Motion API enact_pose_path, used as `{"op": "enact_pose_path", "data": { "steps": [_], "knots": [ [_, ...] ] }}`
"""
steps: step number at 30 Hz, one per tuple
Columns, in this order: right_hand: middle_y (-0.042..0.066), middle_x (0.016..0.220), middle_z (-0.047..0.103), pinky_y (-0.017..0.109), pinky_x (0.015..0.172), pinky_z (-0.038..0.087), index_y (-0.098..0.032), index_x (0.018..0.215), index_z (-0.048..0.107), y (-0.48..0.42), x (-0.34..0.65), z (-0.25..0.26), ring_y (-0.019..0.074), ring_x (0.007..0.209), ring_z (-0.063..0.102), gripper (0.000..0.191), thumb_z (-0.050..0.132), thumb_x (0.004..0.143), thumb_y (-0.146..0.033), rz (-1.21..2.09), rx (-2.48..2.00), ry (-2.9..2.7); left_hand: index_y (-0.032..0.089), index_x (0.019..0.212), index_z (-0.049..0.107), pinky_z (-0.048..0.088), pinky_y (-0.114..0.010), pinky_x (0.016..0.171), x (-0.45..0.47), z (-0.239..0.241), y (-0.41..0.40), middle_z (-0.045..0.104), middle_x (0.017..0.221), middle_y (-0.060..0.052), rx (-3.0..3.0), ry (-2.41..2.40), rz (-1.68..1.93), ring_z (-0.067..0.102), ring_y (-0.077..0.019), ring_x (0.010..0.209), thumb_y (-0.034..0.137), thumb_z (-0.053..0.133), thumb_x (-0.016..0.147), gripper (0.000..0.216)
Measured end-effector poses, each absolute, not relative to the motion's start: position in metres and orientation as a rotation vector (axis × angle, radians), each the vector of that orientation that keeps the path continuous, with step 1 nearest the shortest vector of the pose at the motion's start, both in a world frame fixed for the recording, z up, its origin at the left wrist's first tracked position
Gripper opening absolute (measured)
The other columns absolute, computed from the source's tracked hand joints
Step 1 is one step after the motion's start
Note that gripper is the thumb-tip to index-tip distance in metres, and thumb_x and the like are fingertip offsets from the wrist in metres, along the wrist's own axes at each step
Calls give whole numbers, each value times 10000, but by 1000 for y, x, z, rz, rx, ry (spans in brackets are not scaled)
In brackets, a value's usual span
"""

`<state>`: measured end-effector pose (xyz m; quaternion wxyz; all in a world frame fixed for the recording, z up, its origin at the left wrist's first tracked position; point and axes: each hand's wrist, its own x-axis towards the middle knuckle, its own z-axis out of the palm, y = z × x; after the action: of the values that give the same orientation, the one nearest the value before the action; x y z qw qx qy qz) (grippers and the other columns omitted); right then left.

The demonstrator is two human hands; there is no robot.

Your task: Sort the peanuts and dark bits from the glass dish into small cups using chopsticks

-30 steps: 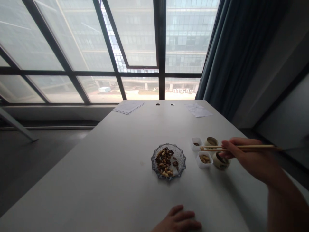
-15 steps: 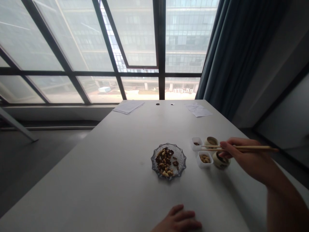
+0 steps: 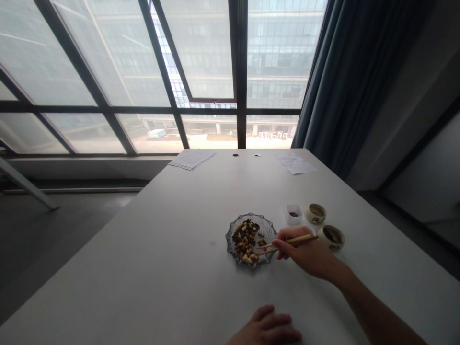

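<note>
My right hand (image 3: 296, 247) is closed round a pair of wooden chopsticks (image 3: 300, 238), held nearly level. Their tips are over the right part of a scalloped glass dish (image 3: 272, 225), close to the nuts and dark dried pieces (image 3: 246, 239) heaped in it. Whether the tips pinch anything is too small to tell. A white plastic cup (image 3: 309, 230) is mostly hidden behind my right hand. Below the dish, my left hand (image 3: 268, 328) rests on the table with its fingers spread, holding nothing.
Another white plastic cup (image 3: 293, 215) with dark bits stands right of the dish. Beside it are two small ceramic cups, one farther back (image 3: 316, 214) and one nearer (image 3: 332, 238). Papers lie at the far left (image 3: 192, 159) and far right (image 3: 296, 164) of the white table (image 3: 143, 268).
My right hand has moved left with the chopsticks, from over the cups to the glass dish. The ceramic cups are now uncovered. My left hand has stayed in place.
</note>
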<state>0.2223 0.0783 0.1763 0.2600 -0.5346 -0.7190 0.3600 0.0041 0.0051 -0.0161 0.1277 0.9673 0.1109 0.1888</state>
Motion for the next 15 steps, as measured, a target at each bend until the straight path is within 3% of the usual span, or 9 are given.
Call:
{"op": "enact_pose_path", "data": {
  "steps": [7,11,15],
  "knots": [
    [22,705,790,264,678,519,-214,744,713,82,217,165,192,693,748,371,564,1018,-414,917,-1463,-1992,236,1473,586,264,-263,1247,7,-19,3,731,1322,24,2833,356,545,603,-142,1343,326,628,1115,372],
    [32,697,790,276,690,533,-216,732,699,82,217,164,205,695,764,407,553,1016,-468,928,-1480,-1961,213,1481,567,199,-259,1266,6,-17,4,719,1345,16,2806,336,544,573,-130,1372,332,538,1155,349],
    [25,705,794,286,715,543,-226,738,685,81,216,163,213,725,771,397,547,1014,-474,929,-1493,-1969,246,1486,568,225,-266,1260,5,-16,5,715,1350,26,2819,338,540,587,-133,1358,333,577,1141,356]
  ]
}}
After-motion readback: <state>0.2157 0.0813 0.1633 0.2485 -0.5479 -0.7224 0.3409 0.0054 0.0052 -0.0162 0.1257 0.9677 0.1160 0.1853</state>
